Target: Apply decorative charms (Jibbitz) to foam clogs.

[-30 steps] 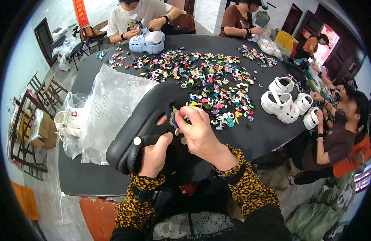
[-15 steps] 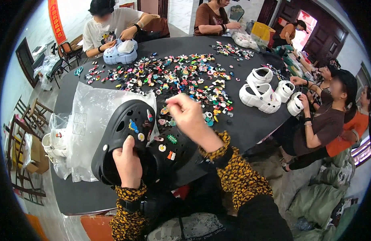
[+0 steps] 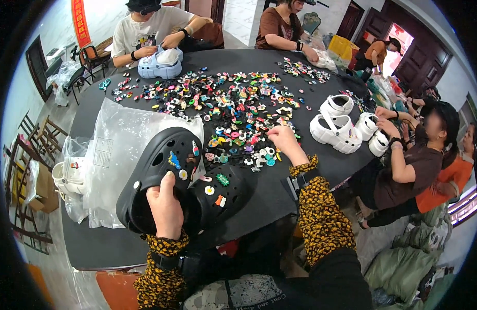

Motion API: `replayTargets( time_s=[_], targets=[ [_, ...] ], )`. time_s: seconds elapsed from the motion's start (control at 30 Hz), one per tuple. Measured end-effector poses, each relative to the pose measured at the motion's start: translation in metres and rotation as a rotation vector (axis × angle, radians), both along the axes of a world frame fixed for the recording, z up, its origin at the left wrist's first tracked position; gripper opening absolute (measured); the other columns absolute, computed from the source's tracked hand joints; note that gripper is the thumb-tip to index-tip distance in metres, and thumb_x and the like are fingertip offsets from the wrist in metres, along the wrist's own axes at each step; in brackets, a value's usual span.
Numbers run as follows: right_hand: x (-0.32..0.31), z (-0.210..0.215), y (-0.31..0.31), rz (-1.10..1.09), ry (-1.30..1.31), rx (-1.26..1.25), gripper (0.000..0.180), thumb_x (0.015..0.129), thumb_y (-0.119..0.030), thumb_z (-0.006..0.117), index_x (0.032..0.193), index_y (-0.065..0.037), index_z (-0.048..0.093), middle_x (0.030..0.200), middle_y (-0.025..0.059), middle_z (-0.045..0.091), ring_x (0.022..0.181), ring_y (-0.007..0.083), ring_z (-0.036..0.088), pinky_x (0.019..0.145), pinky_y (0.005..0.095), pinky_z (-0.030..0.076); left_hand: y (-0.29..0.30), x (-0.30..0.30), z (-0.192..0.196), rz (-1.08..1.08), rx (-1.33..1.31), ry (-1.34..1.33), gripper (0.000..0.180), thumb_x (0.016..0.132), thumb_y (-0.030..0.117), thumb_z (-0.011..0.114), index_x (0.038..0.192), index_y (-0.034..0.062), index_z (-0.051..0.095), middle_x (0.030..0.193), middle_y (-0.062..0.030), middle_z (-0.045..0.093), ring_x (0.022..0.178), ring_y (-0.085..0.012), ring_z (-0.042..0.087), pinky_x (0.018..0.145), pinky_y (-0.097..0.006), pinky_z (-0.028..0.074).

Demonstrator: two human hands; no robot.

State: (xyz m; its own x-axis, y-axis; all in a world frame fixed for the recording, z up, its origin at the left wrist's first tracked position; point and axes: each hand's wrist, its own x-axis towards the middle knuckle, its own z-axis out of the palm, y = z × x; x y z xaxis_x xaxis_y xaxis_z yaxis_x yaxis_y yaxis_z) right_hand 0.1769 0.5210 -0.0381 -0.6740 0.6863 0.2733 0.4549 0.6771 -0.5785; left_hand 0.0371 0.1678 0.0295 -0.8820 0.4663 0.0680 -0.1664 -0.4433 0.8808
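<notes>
Now | left hand grips black clog, toe pointing away, slightly right | right hand, fingers bunched, can't tell whether holding anything, by charm pile, clog to its left

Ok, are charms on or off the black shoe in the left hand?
On: a blue charm and a white flower charm show on top of the shoe.

Just on the near side of our right hand, we could pass over open black table. White clogs stand to that hand's right, and black clogs at our left hand block the way left.
</notes>
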Motion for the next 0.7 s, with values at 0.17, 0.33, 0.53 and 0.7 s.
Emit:
replayTargets(
  time_s=[0.17, 0.33, 0.53, 0.7],
  targets=[
    [0.004, -0.006, -0.01, -0.044, -0.062, 0.117, 0.017, 0.077, -0.015, 0.065, 0.086, -0.002, 0.071, 0.084, 0.0185, 0.068, 0.082, 0.0343, 0.066, 0.076, 0.0426, 0.052, 0.003, 0.001, 0.0, 0.006, 0.063, -0.02, 0.023, 0.091, 0.015, 0.058, 0.1, -0.0053, 0.064, 0.098, -0.0059, 0.067, 0.086, -0.0134, 0.062, 0.079, -0.029, 0.048],
    [0.001, -0.014, -0.012, -0.076, -0.075, 0.207, 0.017, 0.076, -0.017, 0.067, 0.084, -0.001, 0.067, 0.081, 0.0217, 0.066, 0.081, 0.0364, 0.065, 0.074, 0.0447, 0.051, 0.001, 0.0, -0.004, -0.016, 0.06, -0.025, 0.023, 0.091, 0.014, 0.058, 0.102, -0.0051, 0.063, 0.101, -0.0063, 0.066, 0.089, -0.0133, 0.061, 0.082, -0.029, 0.047],
    [0.01, -0.006, -0.002, -0.118, 0.057, -0.121, 0.016, 0.079, -0.015, 0.065, 0.083, 0.0, 0.066, 0.078, 0.0141, 0.068, 0.073, 0.0263, 0.066, 0.068, 0.0375, 0.052, 0.001, 0.001, -0.003, -0.018, 0.037, -0.003, 0.022, 0.091, 0.014, 0.057, 0.102, -0.0045, 0.063, 0.101, -0.0058, 0.066, 0.09, -0.013, 0.061, 0.082, -0.028, 0.047],
    [0.018, 0.026, -0.026, 0.127, 0.65, -1.152, 0.02, 0.088, -0.011, 0.06, 0.107, -0.003, 0.059, 0.093, 0.0088, 0.066, 0.078, 0.0195, 0.064, 0.066, 0.0336, 0.053, -0.003, 0.0, -0.001, -0.024, 0.024, -0.007, 0.022, 0.091, 0.015, 0.058, 0.101, -0.004, 0.064, 0.099, -0.0044, 0.065, 0.088, -0.012, 0.059, 0.08, -0.028, 0.046]
  ],
)
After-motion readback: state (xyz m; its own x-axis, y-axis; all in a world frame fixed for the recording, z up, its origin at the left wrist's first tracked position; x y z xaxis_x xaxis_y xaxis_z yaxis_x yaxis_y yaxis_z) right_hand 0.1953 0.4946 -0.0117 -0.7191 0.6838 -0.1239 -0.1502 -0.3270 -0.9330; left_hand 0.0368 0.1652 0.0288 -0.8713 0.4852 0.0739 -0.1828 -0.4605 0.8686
